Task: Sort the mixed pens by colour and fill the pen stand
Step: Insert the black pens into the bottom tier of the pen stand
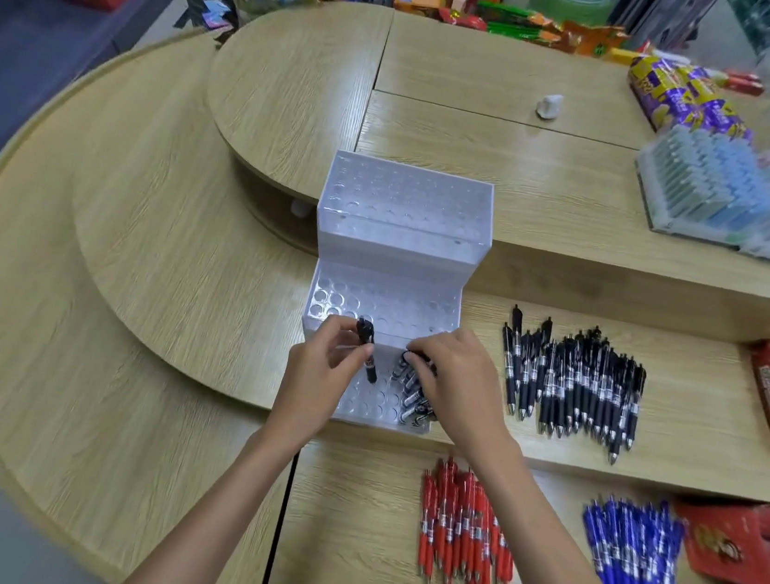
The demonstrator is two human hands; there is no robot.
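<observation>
Sorting looks done, pen stand [398, 249] mostly unfilled; left grip [324, 374] pinches a black pen [365, 348], right grip [456, 383] curls round a black bundle [414, 402]

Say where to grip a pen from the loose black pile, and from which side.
Take the leftmost pen of the black pile by its mid-barrel, pinching from above on its open left side; it lies flat on the counter, with neighbours crowding its right.

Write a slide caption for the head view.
Left hand holds a black pen over the pen stand; right hand rests on black pens standing in its front tier.
</observation>
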